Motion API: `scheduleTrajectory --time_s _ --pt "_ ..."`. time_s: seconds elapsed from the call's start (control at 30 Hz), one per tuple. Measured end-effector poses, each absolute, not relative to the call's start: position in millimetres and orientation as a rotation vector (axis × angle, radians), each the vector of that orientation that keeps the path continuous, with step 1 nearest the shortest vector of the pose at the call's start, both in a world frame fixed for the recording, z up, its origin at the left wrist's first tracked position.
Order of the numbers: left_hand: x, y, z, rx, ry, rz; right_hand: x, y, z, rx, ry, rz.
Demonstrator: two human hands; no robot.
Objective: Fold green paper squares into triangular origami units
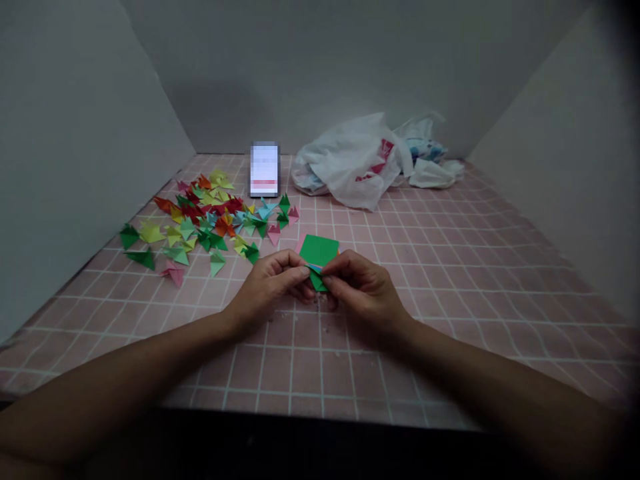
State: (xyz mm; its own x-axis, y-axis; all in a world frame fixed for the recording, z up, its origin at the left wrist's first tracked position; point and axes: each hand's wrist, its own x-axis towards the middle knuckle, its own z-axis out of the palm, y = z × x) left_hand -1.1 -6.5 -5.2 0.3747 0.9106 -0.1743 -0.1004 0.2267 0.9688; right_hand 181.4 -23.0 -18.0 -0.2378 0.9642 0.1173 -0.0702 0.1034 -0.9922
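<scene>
Between my two hands is a small piece of folded green paper [319, 281], pinched from both sides near the middle of the table. My left hand [277, 277] grips its left edge between thumb and fingers. On the other side, the thumb and forefinger of my right hand [364, 283] press on its right edge. Just beyond lies a stack of square coloured paper [320, 249] with a green sheet on top. Pink and orange edges peek out at its sides. My fingers hide part of the folded piece.
Many folded paper cranes [205, 217] in several colours are spread on the left. Behind them a phone [264, 170] stands upright with its screen lit. White plastic bags [345, 163] lie at the back. Pale walls enclose the pink checked tablecloth [450, 293].
</scene>
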Motion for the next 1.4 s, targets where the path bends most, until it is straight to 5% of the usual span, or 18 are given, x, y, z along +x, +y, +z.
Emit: scheduleTrajectory --time_s 0.33,0.87,1.4 --pt "1.2 -6.7 -4.4 1.113 0.942 0.829 182.9 -24.1 -19.4 -0.963 -1.554 1.164" --pt "0.0 -7.8 0.2 1.368 1.014 0.929 184.2 -16.6 -20.9 -0.895 -1.208 1.694" --pt "1.7 -7.5 3.0 1.279 1.026 0.823 179.8 -22.1 -21.2 -1.000 -1.333 1.496"
